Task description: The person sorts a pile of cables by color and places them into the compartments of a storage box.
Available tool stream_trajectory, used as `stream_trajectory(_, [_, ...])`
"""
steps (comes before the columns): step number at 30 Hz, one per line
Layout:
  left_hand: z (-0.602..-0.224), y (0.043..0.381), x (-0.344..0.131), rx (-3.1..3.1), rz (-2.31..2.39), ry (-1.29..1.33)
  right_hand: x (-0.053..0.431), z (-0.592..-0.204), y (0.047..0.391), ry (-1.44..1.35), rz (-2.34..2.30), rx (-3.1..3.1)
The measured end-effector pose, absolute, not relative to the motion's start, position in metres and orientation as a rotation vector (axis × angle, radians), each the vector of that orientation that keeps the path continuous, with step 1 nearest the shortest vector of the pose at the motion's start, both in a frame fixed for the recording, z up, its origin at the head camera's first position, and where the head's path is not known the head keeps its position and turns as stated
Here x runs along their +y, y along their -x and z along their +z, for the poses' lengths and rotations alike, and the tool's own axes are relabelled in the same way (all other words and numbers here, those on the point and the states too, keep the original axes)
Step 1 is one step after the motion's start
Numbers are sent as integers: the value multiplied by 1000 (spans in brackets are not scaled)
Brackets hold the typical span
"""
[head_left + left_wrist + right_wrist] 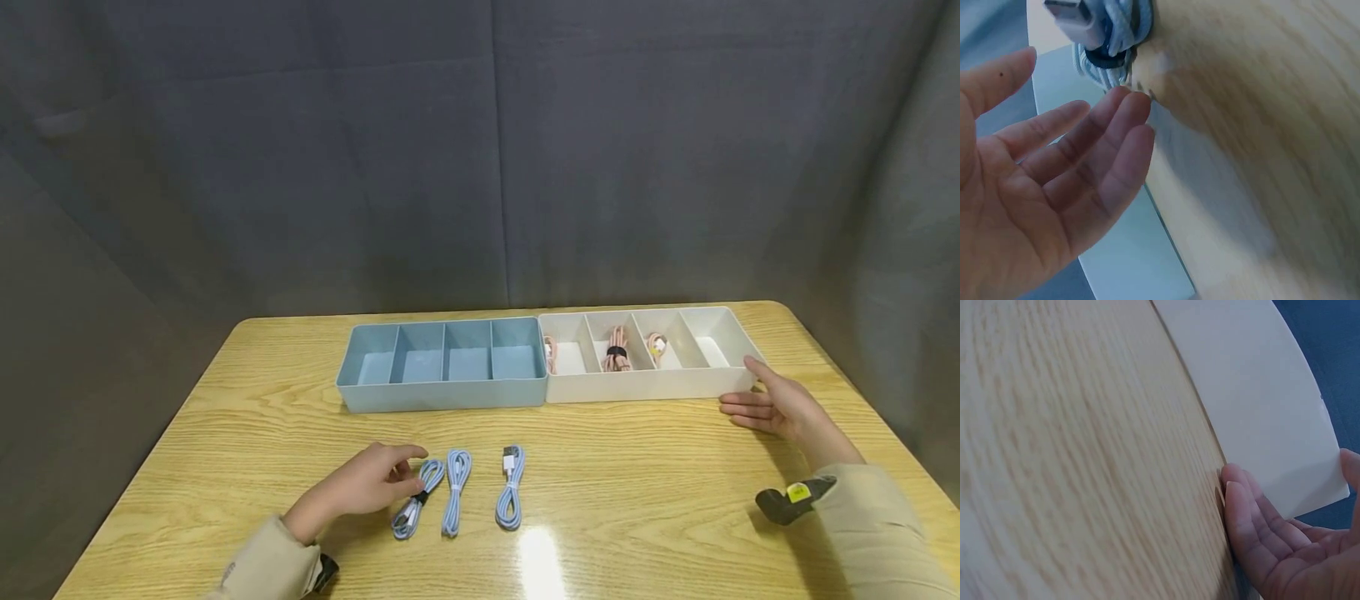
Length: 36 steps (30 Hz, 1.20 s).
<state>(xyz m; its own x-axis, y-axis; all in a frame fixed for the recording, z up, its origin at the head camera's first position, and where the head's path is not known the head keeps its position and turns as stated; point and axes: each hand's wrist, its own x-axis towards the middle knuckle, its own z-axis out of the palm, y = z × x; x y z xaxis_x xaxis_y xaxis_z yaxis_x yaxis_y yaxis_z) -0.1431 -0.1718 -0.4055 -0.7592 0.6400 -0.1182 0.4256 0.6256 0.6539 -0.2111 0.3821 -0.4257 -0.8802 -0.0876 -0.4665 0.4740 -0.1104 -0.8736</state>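
Observation:
My left hand (367, 482) hovers by a coiled blue cable (429, 477) with a black strap. Its fingers are relaxed and loosely spread, and in the left wrist view the cable's USB plug (1072, 15) shows beyond the fingertips. Beside that cable lie a second blue cable (455, 483) and, farther right, a third (511, 500). At the front right corner of a white divided box (645, 386), my right hand (780, 408) rests with fingers extended along the outside and the thumb near the rim. Pink cables (617, 346) lie in several of the box's compartments.
A blue divided box (450, 395) stands end to end with the white one near the table's back edge. The wooden table (637, 492) spreads in front of both. Dark cloth (420, 167) hangs behind the table and along its sides.

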Motion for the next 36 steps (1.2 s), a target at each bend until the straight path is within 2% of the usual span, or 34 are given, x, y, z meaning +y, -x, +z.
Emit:
stream_trajectory(17, [-412,144,-156,2524,707,-865,380,-429,207,-396,-2019,1868])
stream_trajectory(36, [-410,150,-161,2472,758,-940,380,-427,210,-464,-2016,1860])
